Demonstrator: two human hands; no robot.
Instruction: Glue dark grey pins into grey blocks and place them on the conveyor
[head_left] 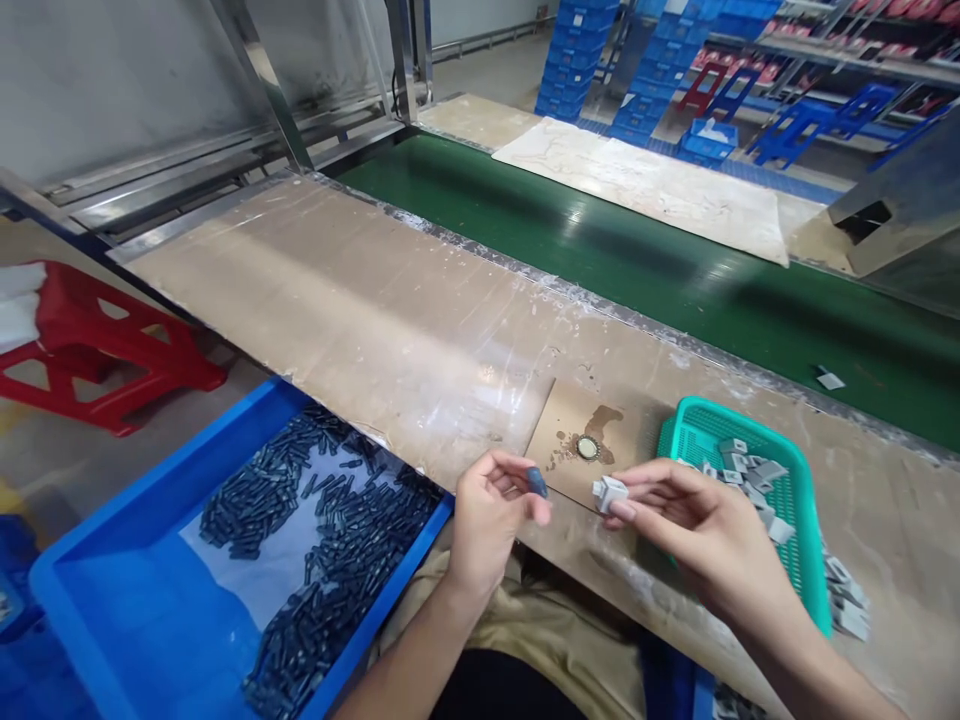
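My left hand [487, 515] pinches a small dark blue-black plastic piece [537, 482] between thumb and fingers. My right hand [697, 520] grips a small light-grey plastic block [610, 493] with a narrow stub pointing left. The two parts are apart, held above the table's front edge. Just behind them lies a piece of cardboard [559, 415] with brown wet stains and a small round cap [587, 448] of pale liquid or paste. Close to my right hand stands a green basket [806, 520] with several grey blocks [750, 470] in it.
At the left, a blue bin [112, 560] holds many dark pieces [337, 540]. More grey blocks [847, 600] lie right of the basket. Behind the table [360, 300] runs a green conveyor belt [600, 240] with a small part [830, 380] on it. A red stool [112, 340] stands left.
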